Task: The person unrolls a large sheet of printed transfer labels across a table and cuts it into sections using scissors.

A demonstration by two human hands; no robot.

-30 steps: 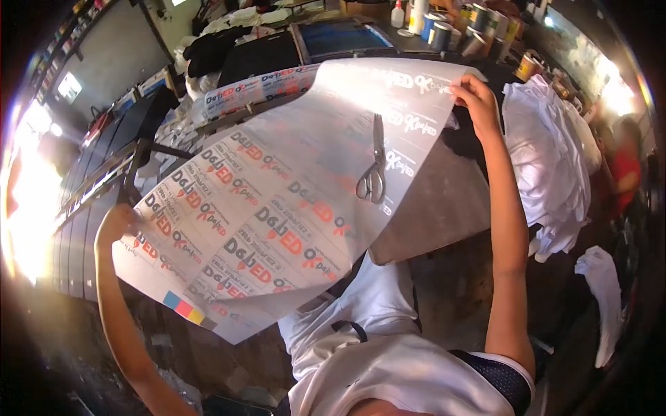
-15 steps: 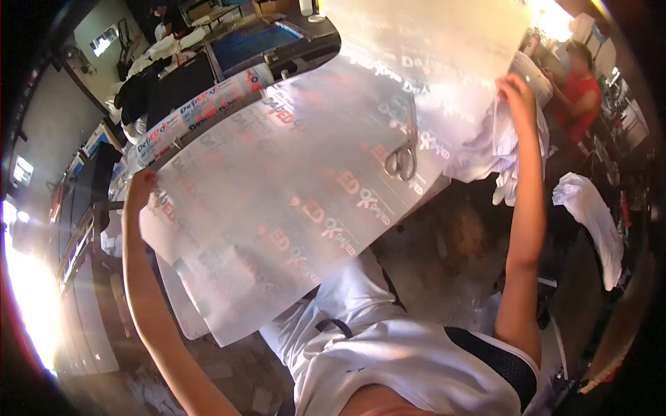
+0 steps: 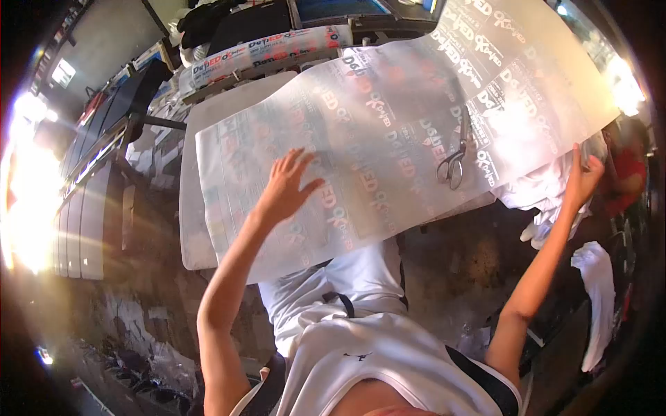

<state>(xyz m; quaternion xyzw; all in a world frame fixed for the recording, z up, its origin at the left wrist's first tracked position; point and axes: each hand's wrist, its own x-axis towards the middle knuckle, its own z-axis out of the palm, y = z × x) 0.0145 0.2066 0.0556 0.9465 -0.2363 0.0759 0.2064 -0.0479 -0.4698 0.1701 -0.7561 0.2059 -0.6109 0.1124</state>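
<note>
A large translucent printed plastic sheet [image 3: 277, 132] lies spread over a board [image 3: 191, 208], its lower edge overhanging near my lap. Over the left part of the sheet is my left hand [image 3: 288, 184], fingers spread and holding nothing; whether it presses on the sheet I cannot tell. My right hand [image 3: 585, 182] is at the sheet's lower right edge, fingers apart, above crumpled white cloth [image 3: 541, 194]. Metal scissors [image 3: 454, 159] rest on the sheet between my hands, handles toward me. At upper right the sheet rises and shines in the light.
Behind the board lies a roll of the same printed plastic [image 3: 267, 54]. A blue-faced frame [image 3: 340, 8] is at the back. Dark panels on a rack [image 3: 118, 132] stand left. White cloth [image 3: 595, 298] hangs at right, near a person in a red shirt [image 3: 628, 173].
My left hand has left the sheet's left corner and moved in over its surface, fingers spread. My right hand has come down along the right edge. The sheet now lies flatter. My view has shifted.
</note>
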